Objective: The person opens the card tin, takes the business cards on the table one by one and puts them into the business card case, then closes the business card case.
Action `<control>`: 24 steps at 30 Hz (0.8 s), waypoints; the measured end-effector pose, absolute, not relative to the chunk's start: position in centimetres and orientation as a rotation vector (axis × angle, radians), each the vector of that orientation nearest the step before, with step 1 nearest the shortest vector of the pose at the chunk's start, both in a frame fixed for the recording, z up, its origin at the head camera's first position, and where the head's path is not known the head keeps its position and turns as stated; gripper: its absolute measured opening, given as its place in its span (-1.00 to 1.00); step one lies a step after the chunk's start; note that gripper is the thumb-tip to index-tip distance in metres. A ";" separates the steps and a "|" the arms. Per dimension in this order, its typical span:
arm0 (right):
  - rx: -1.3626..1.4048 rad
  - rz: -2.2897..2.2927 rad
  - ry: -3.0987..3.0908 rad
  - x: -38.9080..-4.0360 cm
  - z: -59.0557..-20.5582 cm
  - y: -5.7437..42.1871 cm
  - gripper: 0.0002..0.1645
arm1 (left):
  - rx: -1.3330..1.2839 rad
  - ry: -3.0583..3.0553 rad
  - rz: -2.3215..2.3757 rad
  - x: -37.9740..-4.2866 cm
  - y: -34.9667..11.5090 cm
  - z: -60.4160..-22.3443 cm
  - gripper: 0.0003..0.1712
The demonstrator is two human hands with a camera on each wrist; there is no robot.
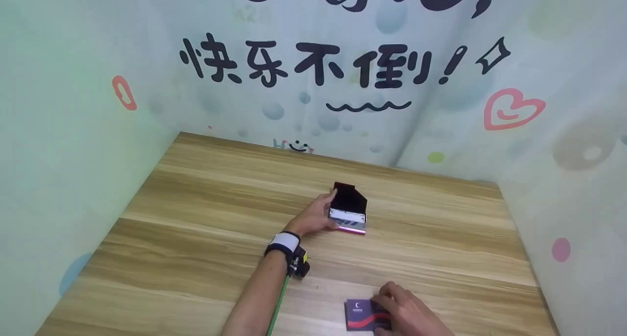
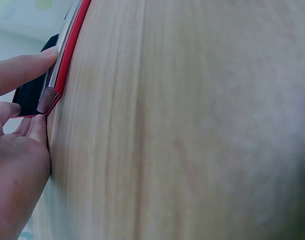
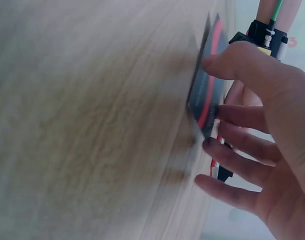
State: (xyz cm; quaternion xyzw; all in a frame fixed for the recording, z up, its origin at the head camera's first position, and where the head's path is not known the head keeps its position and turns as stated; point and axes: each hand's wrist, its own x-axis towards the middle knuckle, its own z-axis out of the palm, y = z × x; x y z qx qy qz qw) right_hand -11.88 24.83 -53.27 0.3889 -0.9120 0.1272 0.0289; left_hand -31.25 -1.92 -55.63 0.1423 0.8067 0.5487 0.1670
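Near the middle of the table my left hand (image 1: 316,216) grips a card case (image 1: 349,217) by its left side. Its lid stands up, showing a black inside; a pale card edge and a metal frame show below. The left wrist view shows the case's red outer shell (image 2: 71,52), with the thumb and fingers of that hand around one end. Close to the front, my right hand (image 1: 409,309) has its thumb and fingers at opposite edges of a dark blue business card (image 1: 358,314) with a red wave and white logo. From the right wrist, the card (image 3: 211,85) looks close over the tabletop.
The wood-grain table (image 1: 205,218) meets a printed fabric backdrop (image 1: 294,115) at the back, with more fabric at both sides. A wrist camera (image 1: 301,265) with a green cable (image 1: 278,304) is strapped to the left wrist.
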 end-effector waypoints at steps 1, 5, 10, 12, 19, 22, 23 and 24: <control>1.193 0.385 -2.779 -11.9 -53.3 24.8 -0.37 | 0.403 2.297 1.557 -31.2 -1.9 -55.6 0.17; 1.153 0.346 -2.719 -12.1 -53.4 24.6 -0.33 | 0.405 2.309 1.545 -31.2 -1.9 -55.6 0.17; 1.033 0.300 -2.859 -12.5 -52.6 24.7 -0.31 | 0.421 2.329 1.521 -31.2 -1.9 -55.6 0.18; 0.950 0.287 -2.930 -12.9 -52.1 24.9 -0.30 | 0.426 2.330 1.523 -31.2 -2.0 -55.6 0.19; 0.957 0.261 -2.635 -15.0 -51.3 25.7 -0.30 | 0.417 2.310 1.542 -31.1 -2.1 -55.9 0.20; 0.987 0.276 -2.478 -15.9 -51.1 25.8 -0.32 | 0.440 2.326 1.532 -31.2 -2.0 -55.8 0.20; 0.992 0.277 -2.449 -16.2 -51.1 25.8 -0.33 | 0.450 2.329 1.536 -31.2 -2.0 -55.7 0.20; 0.997 0.275 -2.430 -16.4 -51.0 25.7 -0.33 | 0.460 2.332 1.540 -31.3 -2.0 -55.7 0.20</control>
